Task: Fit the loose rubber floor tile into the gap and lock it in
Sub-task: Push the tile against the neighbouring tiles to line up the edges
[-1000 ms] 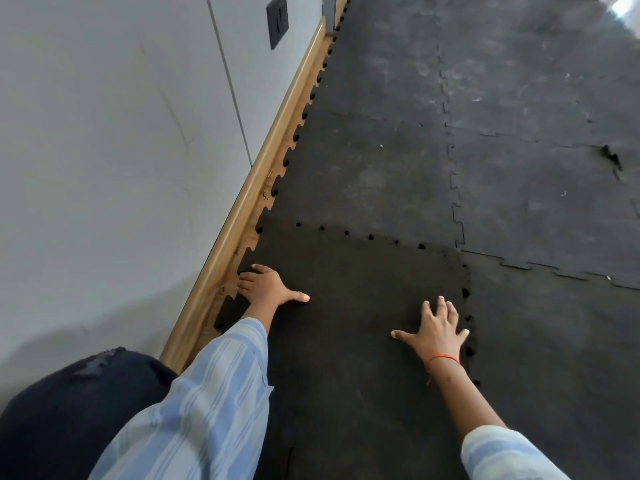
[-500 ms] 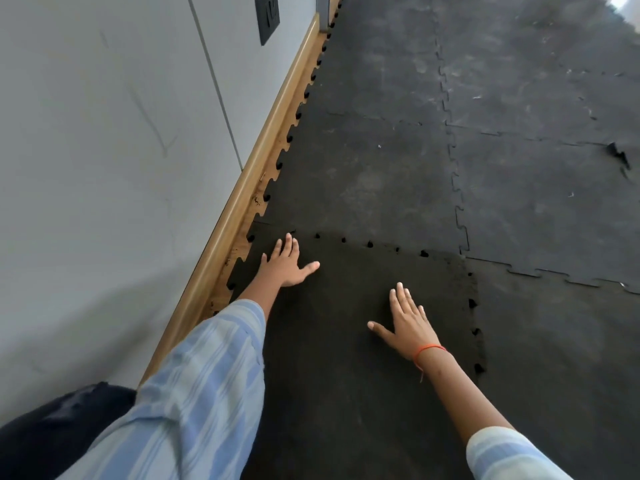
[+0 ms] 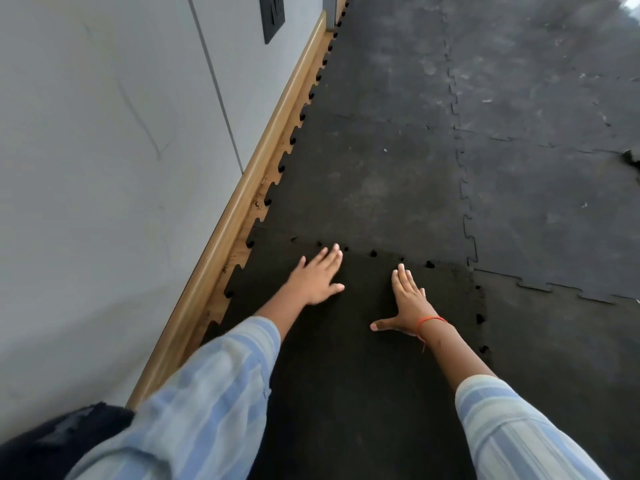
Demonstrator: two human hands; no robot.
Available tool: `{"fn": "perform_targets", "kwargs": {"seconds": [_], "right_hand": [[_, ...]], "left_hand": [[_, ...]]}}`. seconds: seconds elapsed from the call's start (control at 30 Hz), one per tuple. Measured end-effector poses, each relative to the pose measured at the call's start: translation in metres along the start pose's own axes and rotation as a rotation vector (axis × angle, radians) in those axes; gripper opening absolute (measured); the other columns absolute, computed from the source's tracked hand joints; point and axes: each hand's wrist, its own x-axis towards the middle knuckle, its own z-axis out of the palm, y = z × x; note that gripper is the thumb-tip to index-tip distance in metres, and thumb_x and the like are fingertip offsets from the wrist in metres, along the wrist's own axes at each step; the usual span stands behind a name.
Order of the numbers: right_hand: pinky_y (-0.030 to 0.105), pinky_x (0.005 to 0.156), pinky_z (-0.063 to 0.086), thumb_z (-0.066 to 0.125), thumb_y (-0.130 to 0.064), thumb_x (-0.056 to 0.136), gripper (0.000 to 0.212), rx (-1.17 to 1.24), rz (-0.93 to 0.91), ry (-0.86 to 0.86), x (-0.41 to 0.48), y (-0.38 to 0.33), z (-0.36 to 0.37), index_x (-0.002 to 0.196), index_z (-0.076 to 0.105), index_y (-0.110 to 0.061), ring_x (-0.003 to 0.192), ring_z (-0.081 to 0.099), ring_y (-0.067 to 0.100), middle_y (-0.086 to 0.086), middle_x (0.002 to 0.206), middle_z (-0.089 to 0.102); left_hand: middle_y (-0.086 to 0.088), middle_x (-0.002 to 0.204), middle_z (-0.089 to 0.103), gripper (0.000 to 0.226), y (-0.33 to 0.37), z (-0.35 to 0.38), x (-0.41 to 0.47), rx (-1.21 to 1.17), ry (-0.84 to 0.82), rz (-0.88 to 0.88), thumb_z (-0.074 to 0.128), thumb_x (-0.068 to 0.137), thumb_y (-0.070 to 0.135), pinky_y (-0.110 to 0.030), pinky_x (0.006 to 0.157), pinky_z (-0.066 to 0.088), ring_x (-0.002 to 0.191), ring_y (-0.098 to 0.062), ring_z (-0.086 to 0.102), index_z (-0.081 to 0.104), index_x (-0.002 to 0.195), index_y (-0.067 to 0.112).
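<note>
Both arms stretched forward, palms down, flat on dark rubber tile [image 3: 346,358]. Left hand [image 3: 317,277] splayed, grasping nothing, fingertips at tile's far edge. Right hand [image 3: 407,303] flat too, thumb out sideways, red wrist thread [image 3: 429,320]. Tile lies against wooden skirting [image 3: 242,202]; seam notches gape along far and right edges.

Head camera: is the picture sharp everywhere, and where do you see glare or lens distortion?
Head view: the left hand and right hand on the dark tile look fairly sharp; the striped sleeves near the lens are blurred; bright glare at the top right corner; the wide angle makes the baseboard slant steeply.
</note>
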Motion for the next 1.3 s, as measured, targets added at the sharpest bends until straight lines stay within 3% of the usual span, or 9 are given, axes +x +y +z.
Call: {"fn": "perform_targets", "kwargs": {"seconds": [0.17,0.43,0.6,0.8,1.07,1.3], "right_hand": [[0.046,0.12,0.002,0.084,-0.034,0.067,0.131,-0.025,-0.061,-0.04,0.012,0.01,-0.021,0.149,-0.015,-0.011,0.145,-0.02,0.02,0.003,0.157,-0.025],[0.049,0.118,0.006,0.085,-0.039,0.064,0.133,-0.246,-0.012,-0.157,0.026,-0.003,-0.032,0.15,-0.013,-0.013,0.146,-0.019,0.019,-0.002,0.157,-0.026],[0.049,0.118,0.01,0.086,-0.031,0.065,0.132,-0.257,0.046,-0.17,0.029,-0.019,-0.034,0.15,-0.013,-0.01,0.146,-0.017,0.021,0.0,0.157,-0.026],[0.042,0.119,0.004,0.079,-0.054,0.064,0.135,-0.144,0.053,-0.014,0.006,0.015,-0.022,0.149,-0.014,-0.006,0.146,-0.018,0.021,0.004,0.157,-0.025],[0.048,0.12,0.007,0.082,-0.053,0.06,0.139,-0.209,0.057,-0.056,0.021,0.014,-0.022,0.149,-0.018,-0.014,0.145,-0.02,0.029,-0.002,0.156,-0.028],[0.05,0.11,0.032,0.085,-0.05,0.056,0.144,-0.343,0.186,-0.178,0.03,-0.01,-0.036,0.149,-0.018,-0.014,0.147,-0.01,0.032,-0.003,0.155,-0.031]], "left_hand": [[0.007,0.16,-0.023,0.076,0.005,0.012,0.014,-0.042,0.018,-0.022,0.033,0.1,0.051,-0.053,0.118,0.002,0.149,-0.017,-0.013,-0.011,0.154,0.02],[0.007,0.157,-0.029,0.078,0.015,-0.002,0.021,-0.057,-0.127,-0.1,0.037,0.101,0.046,-0.054,0.118,0.002,0.147,-0.02,-0.019,-0.015,0.153,0.02],[0.002,0.159,-0.026,0.075,0.032,-0.007,0.016,-0.026,-0.134,-0.089,0.041,0.102,0.035,-0.05,0.12,0.005,0.148,-0.022,-0.015,-0.011,0.154,0.016],[0.005,0.16,-0.022,0.063,0.057,-0.009,0.019,-0.019,-0.087,0.063,0.03,0.105,0.026,-0.05,0.12,0.003,0.149,-0.016,-0.011,-0.01,0.154,0.017],[0.008,0.16,-0.021,0.065,0.075,-0.002,0.04,-0.021,-0.031,0.078,0.032,0.104,0.017,-0.051,0.119,0.003,0.149,-0.015,-0.011,-0.008,0.154,0.02],[0.008,0.16,-0.023,0.075,0.08,-0.002,0.042,-0.014,-0.049,0.027,0.041,0.101,0.014,-0.05,0.119,0.003,0.148,-0.015,-0.014,-0.01,0.154,0.021]]}}
